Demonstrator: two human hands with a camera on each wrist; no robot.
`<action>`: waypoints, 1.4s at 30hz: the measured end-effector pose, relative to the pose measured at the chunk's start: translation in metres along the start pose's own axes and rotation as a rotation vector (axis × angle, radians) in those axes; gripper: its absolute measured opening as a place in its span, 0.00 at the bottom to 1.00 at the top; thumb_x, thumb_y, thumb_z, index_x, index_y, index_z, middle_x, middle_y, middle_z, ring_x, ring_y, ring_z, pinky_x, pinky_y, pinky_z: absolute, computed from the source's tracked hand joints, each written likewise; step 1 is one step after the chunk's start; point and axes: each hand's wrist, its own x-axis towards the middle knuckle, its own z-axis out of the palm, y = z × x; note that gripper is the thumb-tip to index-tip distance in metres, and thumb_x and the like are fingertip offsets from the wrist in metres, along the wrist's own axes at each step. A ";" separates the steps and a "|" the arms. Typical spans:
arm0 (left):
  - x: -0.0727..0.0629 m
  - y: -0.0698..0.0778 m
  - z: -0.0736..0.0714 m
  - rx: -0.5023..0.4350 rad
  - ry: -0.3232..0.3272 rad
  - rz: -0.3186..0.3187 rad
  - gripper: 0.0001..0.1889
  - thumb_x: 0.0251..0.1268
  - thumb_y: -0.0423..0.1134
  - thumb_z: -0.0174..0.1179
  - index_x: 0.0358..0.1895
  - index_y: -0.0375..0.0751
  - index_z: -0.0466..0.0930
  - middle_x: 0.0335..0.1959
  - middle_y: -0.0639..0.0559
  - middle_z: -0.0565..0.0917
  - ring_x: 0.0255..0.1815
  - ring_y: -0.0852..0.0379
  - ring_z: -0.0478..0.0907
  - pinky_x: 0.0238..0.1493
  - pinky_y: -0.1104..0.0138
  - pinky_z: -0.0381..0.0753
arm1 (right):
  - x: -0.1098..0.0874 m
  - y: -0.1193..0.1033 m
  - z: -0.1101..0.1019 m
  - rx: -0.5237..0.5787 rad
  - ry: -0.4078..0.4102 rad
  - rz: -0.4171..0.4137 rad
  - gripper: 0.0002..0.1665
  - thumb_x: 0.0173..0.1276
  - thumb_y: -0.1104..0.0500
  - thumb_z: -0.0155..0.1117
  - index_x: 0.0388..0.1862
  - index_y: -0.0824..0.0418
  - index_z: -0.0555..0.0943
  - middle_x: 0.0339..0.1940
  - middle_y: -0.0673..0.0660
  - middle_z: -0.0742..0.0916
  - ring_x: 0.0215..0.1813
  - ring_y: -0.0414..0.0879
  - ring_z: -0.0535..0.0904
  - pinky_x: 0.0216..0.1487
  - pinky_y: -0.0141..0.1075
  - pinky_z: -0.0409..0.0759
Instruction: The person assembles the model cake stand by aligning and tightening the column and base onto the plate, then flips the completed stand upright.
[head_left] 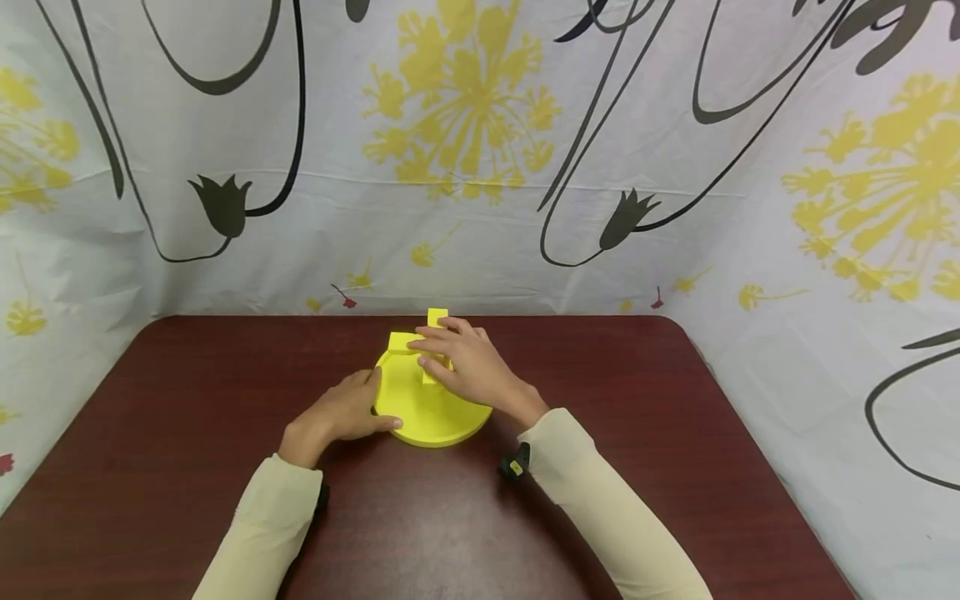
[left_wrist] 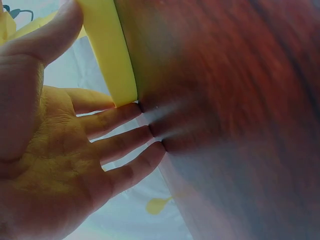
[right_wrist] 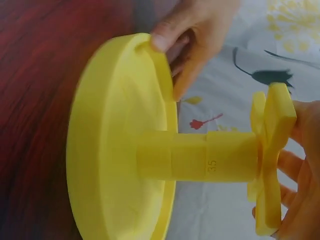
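Note:
A round yellow tray [head_left: 431,421] with a raised rim lies on the table. From its middle rises a thick yellow post [right_wrist: 192,156] marked "35", topped by a yellow cross-shaped handle [right_wrist: 272,150]. My left hand [head_left: 341,408] grips the tray's rim at the left side, thumb over the edge and fingers along the outer wall, their tips down at the tabletop in the left wrist view. Over the cross-shaped handle, my right hand [head_left: 472,362] holds its arms, with fingers around them. The palm hides part of the handle in the head view.
The dark red-brown table [head_left: 187,433] extends around the tray on every side. A white cloth [head_left: 315,250] with yellow and grey flower prints hangs behind and beside it. A black wrist device [head_left: 515,461] sits at the right sleeve.

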 end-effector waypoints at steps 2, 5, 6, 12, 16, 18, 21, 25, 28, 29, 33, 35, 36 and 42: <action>0.000 -0.001 0.000 0.003 -0.002 -0.002 0.55 0.61 0.60 0.66 0.76 0.24 0.47 0.73 0.28 0.60 0.73 0.33 0.60 0.69 0.42 0.64 | 0.001 -0.001 0.001 -0.052 -0.011 -0.004 0.21 0.78 0.46 0.53 0.66 0.44 0.79 0.73 0.48 0.74 0.76 0.55 0.62 0.67 0.58 0.63; -0.001 -0.001 0.001 0.001 0.001 0.000 0.55 0.61 0.60 0.66 0.76 0.24 0.47 0.73 0.28 0.61 0.73 0.33 0.60 0.69 0.43 0.64 | 0.002 -0.001 0.002 -0.051 0.001 -0.011 0.21 0.78 0.46 0.53 0.65 0.44 0.80 0.73 0.49 0.74 0.75 0.55 0.63 0.66 0.59 0.64; -0.001 -0.002 0.001 -0.002 0.003 0.002 0.55 0.61 0.60 0.66 0.76 0.24 0.47 0.73 0.28 0.61 0.73 0.33 0.60 0.69 0.43 0.64 | 0.001 -0.001 0.001 -0.035 0.014 -0.009 0.21 0.78 0.46 0.53 0.65 0.45 0.80 0.73 0.50 0.75 0.75 0.56 0.63 0.67 0.60 0.63; -0.002 -0.003 0.003 -0.023 0.011 0.010 0.54 0.61 0.58 0.67 0.77 0.25 0.47 0.73 0.28 0.61 0.73 0.32 0.60 0.68 0.42 0.64 | -0.004 0.010 -0.006 0.106 0.192 0.064 0.18 0.76 0.51 0.59 0.59 0.54 0.83 0.64 0.55 0.82 0.68 0.53 0.72 0.66 0.55 0.69; -0.002 -0.002 0.003 -0.019 0.008 0.001 0.55 0.61 0.58 0.67 0.77 0.25 0.46 0.74 0.28 0.59 0.74 0.32 0.58 0.70 0.43 0.63 | -0.013 0.022 -0.008 0.236 0.248 0.174 0.16 0.75 0.52 0.59 0.56 0.58 0.83 0.55 0.54 0.85 0.54 0.49 0.79 0.54 0.47 0.78; -0.003 -0.002 0.003 -0.014 0.007 -0.001 0.55 0.61 0.58 0.66 0.77 0.25 0.46 0.74 0.28 0.59 0.74 0.32 0.57 0.70 0.43 0.62 | -0.017 0.027 -0.008 0.303 0.249 0.224 0.15 0.76 0.53 0.59 0.54 0.57 0.84 0.51 0.53 0.86 0.48 0.47 0.81 0.50 0.45 0.80; -0.003 -0.002 0.003 -0.014 0.011 0.003 0.55 0.61 0.58 0.67 0.77 0.24 0.46 0.74 0.28 0.59 0.74 0.33 0.58 0.70 0.43 0.63 | -0.021 0.033 -0.007 0.384 0.246 0.272 0.13 0.76 0.53 0.59 0.51 0.57 0.84 0.48 0.52 0.87 0.48 0.47 0.82 0.51 0.44 0.81; -0.003 -0.002 0.002 -0.014 0.018 0.016 0.54 0.61 0.57 0.67 0.76 0.24 0.47 0.73 0.28 0.60 0.74 0.32 0.59 0.69 0.43 0.63 | -0.023 0.037 -0.005 0.433 0.252 0.297 0.11 0.75 0.55 0.60 0.48 0.57 0.86 0.46 0.52 0.88 0.49 0.47 0.83 0.51 0.42 0.82; -0.003 -0.001 0.001 -0.007 0.020 0.020 0.54 0.62 0.57 0.67 0.76 0.23 0.47 0.73 0.27 0.60 0.73 0.32 0.59 0.69 0.43 0.63 | -0.023 0.038 -0.005 0.454 0.255 0.303 0.10 0.74 0.56 0.61 0.46 0.56 0.86 0.46 0.52 0.88 0.48 0.48 0.83 0.47 0.40 0.81; -0.003 -0.001 0.001 -0.005 0.020 0.020 0.54 0.62 0.57 0.67 0.76 0.23 0.48 0.73 0.27 0.60 0.73 0.32 0.59 0.69 0.43 0.64 | -0.023 0.038 -0.004 0.464 0.252 0.304 0.09 0.74 0.56 0.61 0.46 0.56 0.86 0.45 0.53 0.88 0.46 0.49 0.83 0.45 0.39 0.81; -0.004 0.000 0.000 -0.003 0.011 0.017 0.53 0.63 0.57 0.66 0.76 0.23 0.47 0.73 0.27 0.60 0.74 0.32 0.58 0.70 0.43 0.63 | -0.023 0.036 -0.004 0.500 0.242 0.304 0.08 0.73 0.58 0.63 0.45 0.57 0.87 0.43 0.53 0.89 0.40 0.53 0.81 0.38 0.35 0.78; -0.004 0.001 -0.001 -0.005 0.007 0.017 0.54 0.63 0.57 0.66 0.76 0.23 0.47 0.73 0.27 0.59 0.74 0.32 0.58 0.69 0.42 0.63 | -0.023 0.035 -0.003 0.511 0.238 0.299 0.08 0.72 0.59 0.63 0.44 0.57 0.87 0.42 0.54 0.89 0.39 0.54 0.81 0.36 0.33 0.77; -0.004 0.001 -0.001 -0.007 0.005 0.017 0.54 0.63 0.57 0.65 0.76 0.23 0.46 0.74 0.27 0.59 0.74 0.32 0.58 0.70 0.42 0.63 | -0.023 0.034 -0.003 0.513 0.238 0.296 0.07 0.72 0.59 0.63 0.44 0.57 0.87 0.41 0.54 0.89 0.38 0.54 0.81 0.36 0.32 0.77; -0.002 -0.001 -0.001 0.004 0.001 0.010 0.54 0.63 0.58 0.65 0.76 0.24 0.47 0.74 0.28 0.59 0.74 0.33 0.58 0.70 0.43 0.63 | -0.023 0.032 -0.002 0.484 0.242 0.260 0.06 0.70 0.60 0.65 0.42 0.58 0.87 0.36 0.53 0.89 0.33 0.51 0.78 0.31 0.31 0.74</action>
